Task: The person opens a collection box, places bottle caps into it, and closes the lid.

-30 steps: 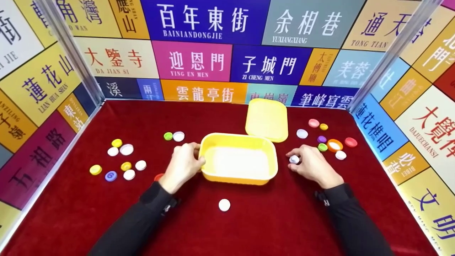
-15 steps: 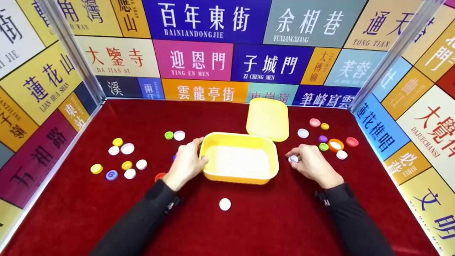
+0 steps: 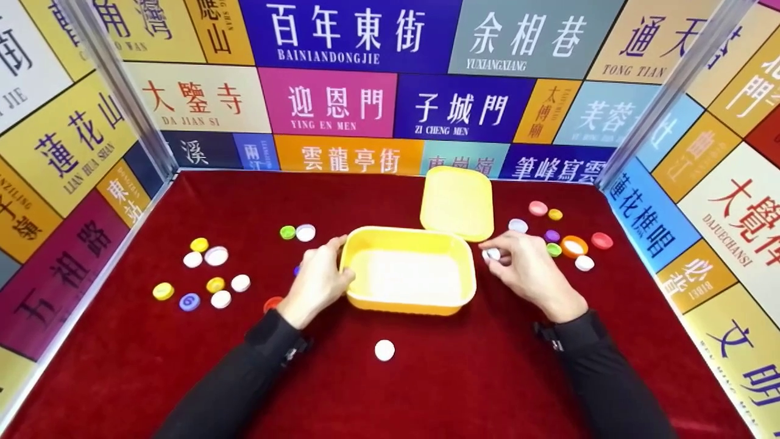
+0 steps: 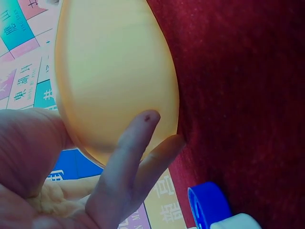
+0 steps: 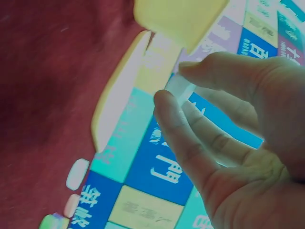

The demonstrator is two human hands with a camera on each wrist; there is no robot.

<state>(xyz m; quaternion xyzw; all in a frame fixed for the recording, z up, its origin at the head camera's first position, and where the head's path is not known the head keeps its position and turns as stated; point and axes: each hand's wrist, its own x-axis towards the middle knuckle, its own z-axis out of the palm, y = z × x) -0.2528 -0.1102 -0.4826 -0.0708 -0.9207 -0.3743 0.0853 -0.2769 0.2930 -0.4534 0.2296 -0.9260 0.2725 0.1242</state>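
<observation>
- Yellow box [image 3: 407,302] sits open mid-cloth, with its lid [image 3: 457,202] lying just behind.
- Left hand [image 3: 317,281] grips the box's left wall, fingers curled against it.
- Right hand [image 3: 529,270] pinches a white cap [image 3: 491,253] between thumb and fingertips, just beside the box's right rim.

Right hand [image 5: 224,143] pinches a white cap [image 5: 179,88] beside the yellow box [image 5: 178,19].
</observation>
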